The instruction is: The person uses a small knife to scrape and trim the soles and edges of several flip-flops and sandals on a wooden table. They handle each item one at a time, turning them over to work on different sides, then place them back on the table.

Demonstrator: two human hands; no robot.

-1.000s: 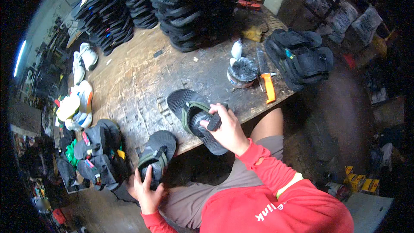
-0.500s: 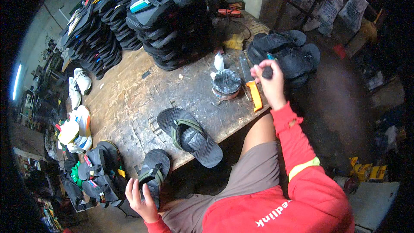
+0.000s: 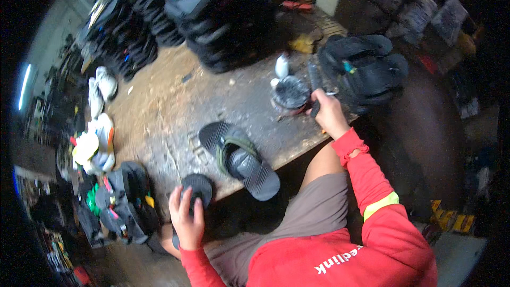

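My left hand (image 3: 187, 217) has its fingers spread over a black sandal (image 3: 197, 186) at the table's near edge; it covers much of that sandal, and I cannot tell whether they touch. To its right lies a second black sandal (image 3: 260, 175) with a green strap, its end jutting past the edge. My right hand (image 3: 329, 116) is closed round a dark-handled tool (image 3: 315, 108), whose working end is blurred. That hand is at the table's right edge, beside a round tub (image 3: 291, 94) with a dark smeared top. A white squeeze bottle (image 3: 282, 67) stands behind the tub.
Tall stacks of black sandals (image 3: 212, 26) fill the back of the worn wooden table (image 3: 154, 101). More dark sandals (image 3: 366, 72) are piled at the right corner. White shoes (image 3: 106, 85) and a bundle of black sandals (image 3: 125, 196) line the left side. A flat blade (image 3: 314, 74) lies near the tub.
My right hand has lowered with the dark-handled tool toward the table edge, covering where the yellow-orange cutter lay. My left hand has moved up over the near sandal. The whole view has shifted slightly.
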